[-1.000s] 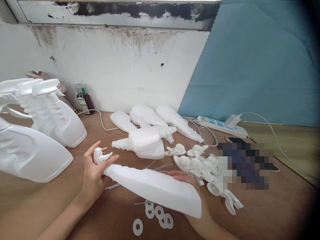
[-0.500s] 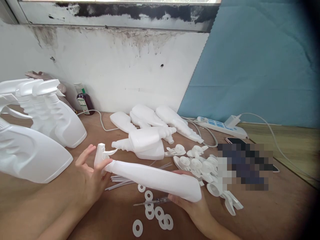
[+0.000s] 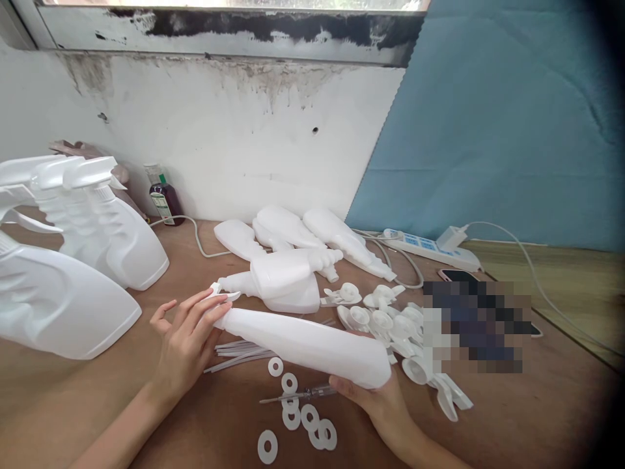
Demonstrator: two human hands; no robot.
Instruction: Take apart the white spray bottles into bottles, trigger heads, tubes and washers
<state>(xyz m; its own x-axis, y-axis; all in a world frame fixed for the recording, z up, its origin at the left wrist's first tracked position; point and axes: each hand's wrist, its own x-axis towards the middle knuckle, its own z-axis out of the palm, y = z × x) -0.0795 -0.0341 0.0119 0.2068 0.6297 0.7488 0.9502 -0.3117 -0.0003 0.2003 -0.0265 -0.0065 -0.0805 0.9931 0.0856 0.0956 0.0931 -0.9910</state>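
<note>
A white spray bottle [image 3: 307, 345] lies slantwise in the air above the table, its trigger spray head [image 3: 225, 296] toward the left. Wrapped over that spray head are the fingers of my left hand [image 3: 193, 332], partly covering it. My right hand [image 3: 375, 397] grips the base end from below, thumb on the near side. Beneath the bottle are thin white tubes [image 3: 239, 352], several white ring washers [image 3: 309, 417] and a screwdriver [image 3: 297, 395] with a clear handle. White spray-head parts [image 3: 385, 319] are heaped beyond my right hand.
Several white bottles [image 3: 286, 273] without spray heads lie toward the wall. Bottles with spray heads [image 3: 58, 299] stand at the left, near a dark bottle [image 3: 166, 198]. A power strip [image 3: 434, 249], cables and a phone [image 3: 459, 276] are at the right.
My left hand has turned around the neck, its fingers now closing over the spray head, which has rotated. The right hand still holds the base in nearly the same place.
</note>
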